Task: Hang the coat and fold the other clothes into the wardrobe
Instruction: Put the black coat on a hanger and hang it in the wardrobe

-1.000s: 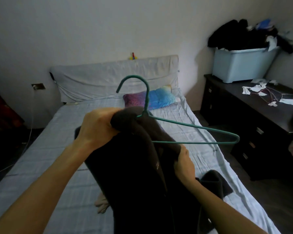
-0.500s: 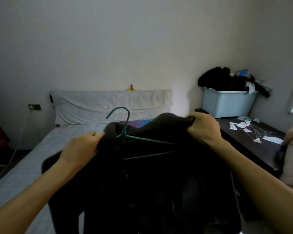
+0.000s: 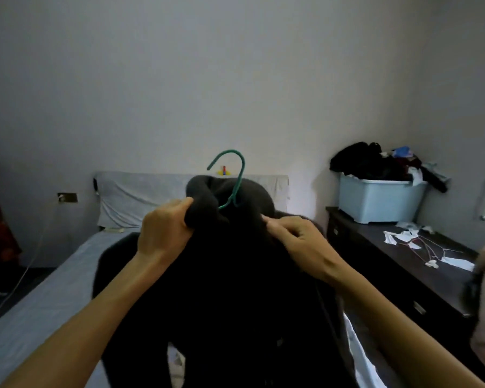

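The dark coat (image 3: 235,289) hangs in the air in front of the person, held up over the foot end of the bed (image 3: 34,312), with its body falling below the bottom of the view. Its thick collar is bunched at the top around the neck of a green wire hanger (image 3: 233,177), whose hook rises above the fabric and curls to the left; the hanger's shoulders are hidden inside the coat. The left hand (image 3: 164,231) is clenched on the rolled collar just left of the hanger's neck. The right hand (image 3: 297,239) pinches the coat's fabric at the shoulder, just right of the hanger.

Behind the coat, a headboard (image 3: 140,197) draped in pale cloth stands at the head edge of the bed, against the wall. To the right of the bed stands a dark bench (image 3: 389,264) with drawers. A pale blue bin (image 3: 381,200) heaped with clothes (image 3: 375,161) sits at its far end, and white scraps (image 3: 403,236) lie scattered nearer along its top.
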Tool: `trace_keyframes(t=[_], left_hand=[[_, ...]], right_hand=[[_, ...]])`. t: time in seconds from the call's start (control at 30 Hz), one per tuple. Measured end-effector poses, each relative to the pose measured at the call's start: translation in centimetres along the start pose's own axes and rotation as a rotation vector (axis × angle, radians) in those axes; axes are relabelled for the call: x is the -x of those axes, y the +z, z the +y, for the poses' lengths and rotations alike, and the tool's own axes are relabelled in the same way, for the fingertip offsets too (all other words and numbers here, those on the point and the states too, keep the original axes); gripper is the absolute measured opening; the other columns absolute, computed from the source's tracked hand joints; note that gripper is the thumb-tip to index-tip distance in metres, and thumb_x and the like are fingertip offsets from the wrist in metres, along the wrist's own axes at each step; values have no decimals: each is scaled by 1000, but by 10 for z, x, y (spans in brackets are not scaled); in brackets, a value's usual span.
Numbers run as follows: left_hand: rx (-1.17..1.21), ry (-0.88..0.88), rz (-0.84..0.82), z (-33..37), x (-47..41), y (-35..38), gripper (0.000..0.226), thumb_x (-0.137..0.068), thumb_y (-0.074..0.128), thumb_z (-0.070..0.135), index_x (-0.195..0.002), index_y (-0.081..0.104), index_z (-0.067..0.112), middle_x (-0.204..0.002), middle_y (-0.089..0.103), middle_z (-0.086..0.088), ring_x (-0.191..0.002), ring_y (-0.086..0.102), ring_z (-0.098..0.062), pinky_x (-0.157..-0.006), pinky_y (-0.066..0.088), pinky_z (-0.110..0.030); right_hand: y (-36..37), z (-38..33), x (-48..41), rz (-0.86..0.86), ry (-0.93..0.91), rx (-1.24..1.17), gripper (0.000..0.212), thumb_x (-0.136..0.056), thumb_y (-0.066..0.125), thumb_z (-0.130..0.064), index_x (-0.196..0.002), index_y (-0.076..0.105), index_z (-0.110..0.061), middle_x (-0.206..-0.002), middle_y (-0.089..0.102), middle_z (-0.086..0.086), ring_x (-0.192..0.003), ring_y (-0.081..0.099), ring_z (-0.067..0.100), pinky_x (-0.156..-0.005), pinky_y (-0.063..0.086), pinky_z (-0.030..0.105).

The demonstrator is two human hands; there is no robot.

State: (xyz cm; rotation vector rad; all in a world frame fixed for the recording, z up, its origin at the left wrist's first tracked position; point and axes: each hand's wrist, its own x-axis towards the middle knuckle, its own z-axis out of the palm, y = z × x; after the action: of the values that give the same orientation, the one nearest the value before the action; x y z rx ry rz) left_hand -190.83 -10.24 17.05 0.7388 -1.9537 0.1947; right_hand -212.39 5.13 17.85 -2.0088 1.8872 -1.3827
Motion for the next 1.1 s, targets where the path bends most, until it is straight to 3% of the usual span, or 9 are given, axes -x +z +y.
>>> trace_keyframes(t=[0.1,0.2,0.33,0.5,0.63,0.73,0.9,1.0,1.1], left_hand=[[109,22,63,9,-8,-2,23,-77,45,36,-71,55,16,-66,60,-10,-60,58,-34,-54,36,-30],[189,28,122,20,-20,-6,18,-76,48,35,-71,53,18,-64,59,-6,-60,57,-32,-55,34,-29],[185,-12,154,41,-58,-12,17,-76,54,32,-75,56,16,-72,60,-6,-66,56,-28,-57,36,-31],[137,123,430,62,-123,-30,24,-78,57,9,-98,70,13,-81,62,-8,-75,58,-29,-65,45,-33],[208,198,95,42,-105,-17,57,-73,49,7,-128,56,24,-87,54,6,-76,58,-19,-72,54,-37],[365,31,200,35,-98,-14,61,-69,51,-2,-128,53,15,-98,55,-4,-87,56,-19,-85,50,-36],[357,47,86,56,-122,-29,56,-85,40,49,-134,46,22,-130,50,-6,-122,46,-20,-106,32,-49],[373,-13,-260,77,-119,-18,69,-72,47,74,-127,46,32,-116,63,-2,-108,59,-22,-94,45,-39],[332,-87,-157,92,-114,-4,53,-71,60,70,-102,55,28,-91,68,3,-83,64,-21,-74,49,-34]], right_hand=[[-17,21,-5,214,-88,145,32,-89,61,-31,-117,60,-16,-109,56,-2,-104,51,15,-96,38,23],[-36,24,-13,194,-17,298,60,-84,65,-40,-134,41,-19,-120,55,1,-106,53,15,-94,39,31],[-57,10,-34,328,-149,625,36,-89,55,-47,-109,62,-17,-83,68,10,-74,62,35,-59,36,33],[-123,-22,-81,697,-46,731,39,-91,50,-52,-117,61,-25,-94,69,14,-86,62,39,-68,38,37],[-147,-32,-80,829,-202,867,47,-90,43,-54,-113,61,-17,-81,67,16,-69,61,38,-58,32,32],[-141,-20,-64,855,-201,843,44,-89,47,-51,-106,64,-15,-72,66,14,-60,60,36,-56,26,28],[-117,-2,-42,846,-292,786,40,-87,49,-48,-98,68,-15,-65,64,7,-53,58,30,-53,29,26],[-112,-7,-39,819,-319,756,44,-87,49,-52,-110,64,-17,-66,65,6,-53,59,29,-54,36,28],[-122,-10,-38,771,-325,796,53,-86,49,-55,-126,50,-20,-62,62,5,-47,53,25,-52,36,27]])
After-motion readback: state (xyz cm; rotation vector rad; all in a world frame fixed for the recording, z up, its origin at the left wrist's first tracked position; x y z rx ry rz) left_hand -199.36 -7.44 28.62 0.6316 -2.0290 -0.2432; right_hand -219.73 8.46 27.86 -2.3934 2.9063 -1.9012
